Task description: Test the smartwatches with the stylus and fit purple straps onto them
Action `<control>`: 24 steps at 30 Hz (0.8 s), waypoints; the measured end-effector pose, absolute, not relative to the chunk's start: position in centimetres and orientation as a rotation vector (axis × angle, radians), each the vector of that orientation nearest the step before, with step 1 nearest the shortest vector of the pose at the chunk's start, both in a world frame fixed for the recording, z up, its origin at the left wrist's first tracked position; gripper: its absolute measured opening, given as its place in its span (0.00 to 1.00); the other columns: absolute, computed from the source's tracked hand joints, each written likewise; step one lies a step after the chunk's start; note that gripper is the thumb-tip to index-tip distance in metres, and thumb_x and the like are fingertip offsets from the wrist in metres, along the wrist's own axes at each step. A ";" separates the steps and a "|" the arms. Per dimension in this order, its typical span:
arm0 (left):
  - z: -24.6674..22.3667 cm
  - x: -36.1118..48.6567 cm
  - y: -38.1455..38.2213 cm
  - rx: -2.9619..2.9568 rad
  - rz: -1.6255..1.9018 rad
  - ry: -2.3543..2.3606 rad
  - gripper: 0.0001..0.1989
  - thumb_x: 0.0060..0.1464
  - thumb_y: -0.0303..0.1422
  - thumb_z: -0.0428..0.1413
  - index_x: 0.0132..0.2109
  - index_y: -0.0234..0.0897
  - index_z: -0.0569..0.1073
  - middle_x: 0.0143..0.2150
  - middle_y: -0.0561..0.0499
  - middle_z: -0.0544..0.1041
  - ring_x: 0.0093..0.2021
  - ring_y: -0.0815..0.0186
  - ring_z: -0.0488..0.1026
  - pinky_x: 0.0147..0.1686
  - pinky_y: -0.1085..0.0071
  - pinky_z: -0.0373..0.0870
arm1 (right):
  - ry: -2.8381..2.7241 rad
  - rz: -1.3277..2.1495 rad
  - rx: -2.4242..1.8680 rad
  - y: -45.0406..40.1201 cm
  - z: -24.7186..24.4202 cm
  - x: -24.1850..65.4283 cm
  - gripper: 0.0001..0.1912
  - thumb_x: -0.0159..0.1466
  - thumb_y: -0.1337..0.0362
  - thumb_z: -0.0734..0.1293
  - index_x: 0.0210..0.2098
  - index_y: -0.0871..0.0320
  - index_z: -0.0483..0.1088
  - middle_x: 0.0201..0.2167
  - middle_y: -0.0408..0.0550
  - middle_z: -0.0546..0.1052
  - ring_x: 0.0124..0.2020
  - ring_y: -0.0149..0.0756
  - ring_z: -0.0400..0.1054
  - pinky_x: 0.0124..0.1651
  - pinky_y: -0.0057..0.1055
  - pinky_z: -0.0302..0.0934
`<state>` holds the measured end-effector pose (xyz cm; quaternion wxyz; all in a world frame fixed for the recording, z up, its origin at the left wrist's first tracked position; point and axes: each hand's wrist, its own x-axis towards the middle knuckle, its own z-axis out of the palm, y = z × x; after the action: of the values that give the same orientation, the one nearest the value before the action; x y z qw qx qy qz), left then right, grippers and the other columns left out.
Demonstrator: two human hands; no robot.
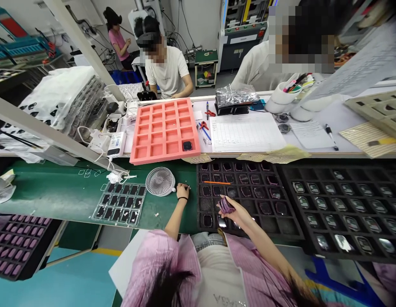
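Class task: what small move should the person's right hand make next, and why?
Probably lower the purple pieces into a free cell of the black compartment tray: the right hand holds them just above it, and other cells seem to hold similar purple pieces.

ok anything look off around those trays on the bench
Two things stand out. An orange strip lies across the compartments of the black tray rather than sitting inside one. And the pink foam tray holds just one dark part, in a front pocket, which looks odd beside its other pockets.
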<state>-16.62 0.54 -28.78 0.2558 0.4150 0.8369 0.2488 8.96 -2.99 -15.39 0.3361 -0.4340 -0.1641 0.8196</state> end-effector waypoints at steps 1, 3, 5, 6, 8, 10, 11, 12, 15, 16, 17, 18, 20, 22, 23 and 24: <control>-28.6 -16.6 0.7 1.103 0.692 2.270 0.03 0.48 0.25 0.59 0.28 0.35 0.75 0.39 0.48 0.71 0.45 0.62 0.69 0.48 0.68 0.66 | -0.435 2.134 -1.119 -2.9 -15.2 8.8 0.13 0.58 0.61 0.70 0.42 0.58 0.73 0.28 0.50 0.80 0.23 0.37 0.73 0.24 0.32 0.67; -28.1 -16.5 0.9 1.061 0.744 2.259 0.04 0.47 0.26 0.60 0.26 0.35 0.75 0.36 0.48 0.72 0.43 0.63 0.70 0.47 0.67 0.67 | -0.445 2.133 -1.090 -2.8 -15.1 8.6 0.13 0.59 0.61 0.70 0.42 0.58 0.73 0.28 0.50 0.79 0.23 0.37 0.73 0.24 0.32 0.67; -27.3 -16.5 1.1 1.027 0.815 2.230 0.05 0.46 0.28 0.61 0.24 0.35 0.74 0.33 0.49 0.73 0.41 0.63 0.72 0.46 0.66 0.68 | -0.447 2.120 -1.070 -2.7 -14.9 8.5 0.13 0.58 0.61 0.70 0.42 0.58 0.73 0.28 0.50 0.79 0.23 0.36 0.73 0.24 0.32 0.67; -26.8 -16.5 1.1 1.011 0.856 2.208 0.06 0.46 0.29 0.61 0.24 0.34 0.74 0.31 0.49 0.73 0.39 0.63 0.73 0.44 0.66 0.69 | -0.447 2.101 -1.064 -2.8 -14.8 8.4 0.13 0.58 0.61 0.70 0.42 0.58 0.73 0.28 0.50 0.79 0.23 0.36 0.73 0.24 0.32 0.67; -25.5 -15.9 1.1 0.985 0.941 2.148 0.08 0.48 0.33 0.60 0.26 0.33 0.74 0.27 0.50 0.74 0.34 0.64 0.74 0.41 0.66 0.70 | -0.451 2.033 -1.054 -2.9 -14.4 8.3 0.16 0.57 0.60 0.70 0.44 0.58 0.72 0.29 0.49 0.79 0.24 0.36 0.73 0.25 0.32 0.67; -23.5 -14.6 0.8 0.978 1.027 2.068 0.10 0.51 0.37 0.59 0.30 0.32 0.75 0.27 0.50 0.75 0.32 0.66 0.74 0.38 0.68 0.71 | -0.462 1.915 -1.048 -3.0 -13.8 7.9 0.20 0.57 0.58 0.71 0.48 0.56 0.71 0.31 0.48 0.79 0.26 0.36 0.73 0.27 0.32 0.67; -22.2 -13.6 0.4 0.984 1.086 2.002 0.12 0.51 0.39 0.59 0.33 0.32 0.75 0.28 0.49 0.76 0.32 0.66 0.74 0.36 0.69 0.71 | -0.471 1.850 -1.041 -3.1 -13.5 7.6 0.23 0.57 0.57 0.71 0.51 0.55 0.69 0.32 0.46 0.79 0.26 0.35 0.73 0.28 0.32 0.67; -20.8 -12.4 0.0 1.000 1.144 1.922 0.14 0.51 0.40 0.59 0.35 0.32 0.75 0.29 0.49 0.77 0.32 0.67 0.74 0.36 0.71 0.72 | -0.485 1.784 -1.032 -3.1 -13.1 7.3 0.25 0.57 0.55 0.70 0.53 0.53 0.67 0.33 0.45 0.78 0.27 0.35 0.73 0.30 0.33 0.68; -15.7 -8.3 -1.8 1.023 1.460 1.441 0.20 0.50 0.41 0.61 0.46 0.34 0.75 0.33 0.49 0.78 0.33 0.69 0.74 0.36 0.72 0.72 | -0.545 1.631 -1.011 -3.2 -12.0 6.3 0.30 0.58 0.52 0.69 0.58 0.49 0.63 0.38 0.44 0.77 0.34 0.36 0.73 0.37 0.34 0.68; -14.0 -7.0 -2.3 1.033 1.489 1.368 0.20 0.51 0.40 0.61 0.49 0.35 0.75 0.34 0.49 0.77 0.34 0.70 0.74 0.36 0.72 0.72 | -0.568 1.591 -1.014 -3.2 -11.8 6.0 0.30 0.58 0.52 0.68 0.59 0.48 0.61 0.40 0.45 0.77 0.38 0.37 0.73 0.40 0.35 0.68; -12.6 -5.9 -2.8 1.047 1.495 1.320 0.19 0.52 0.40 0.60 0.49 0.36 0.75 0.35 0.49 0.77 0.34 0.70 0.74 0.37 0.73 0.72 | -0.590 1.551 -1.021 -3.2 -11.6 5.8 0.31 0.58 0.52 0.68 0.59 0.47 0.60 0.44 0.45 0.76 0.42 0.37 0.72 0.43 0.35 0.67; -11.3 -5.0 -3.2 1.056 1.500 1.283 0.18 0.52 0.39 0.60 0.48 0.36 0.77 0.37 0.48 0.77 0.35 0.70 0.74 0.38 0.72 0.73 | -0.614 1.512 -1.031 -3.2 -11.5 5.6 0.31 0.59 0.51 0.67 0.60 0.46 0.59 0.47 0.45 0.75 0.46 0.38 0.70 0.45 0.35 0.66; -9.6 -3.8 -3.7 1.069 1.509 1.256 0.16 0.53 0.39 0.59 0.46 0.37 0.78 0.39 0.47 0.77 0.38 0.68 0.74 0.38 0.72 0.73 | -0.663 1.448 -1.047 -3.3 -11.4 5.3 0.31 0.60 0.51 0.66 0.61 0.44 0.58 0.52 0.45 0.72 0.53 0.37 0.66 0.49 0.35 0.65; -8.8 -3.3 -3.9 1.089 1.532 1.273 0.14 0.54 0.39 0.59 0.45 0.38 0.79 0.40 0.46 0.77 0.39 0.67 0.75 0.39 0.71 0.74 | -0.698 1.415 -1.051 -3.4 -11.3 5.2 0.31 0.60 0.50 0.65 0.62 0.43 0.56 0.55 0.44 0.70 0.56 0.36 0.64 0.52 0.34 0.63; -8.7 -3.2 -3.9 1.102 1.546 1.290 0.13 0.54 0.39 0.59 0.44 0.38 0.79 0.39 0.46 0.78 0.40 0.66 0.75 0.39 0.71 0.74 | -0.703 1.411 -1.048 -3.4 -11.3 5.1 0.31 0.61 0.50 0.64 0.62 0.43 0.56 0.55 0.43 0.70 0.56 0.35 0.63 0.52 0.34 0.63; -8.7 -3.1 -3.9 1.114 1.561 1.306 0.13 0.54 0.38 0.59 0.44 0.38 0.80 0.39 0.46 0.78 0.40 0.66 0.75 0.39 0.71 0.74 | -0.702 1.411 -1.042 -3.5 -11.3 5.1 0.31 0.61 0.50 0.64 0.62 0.43 0.55 0.56 0.43 0.69 0.57 0.35 0.62 0.53 0.34 0.63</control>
<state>-3.13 -3.88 -8.65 0.3994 0.4401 0.5160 0.6168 5.11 -3.47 -11.26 0.5859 -0.4469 -0.3009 0.6053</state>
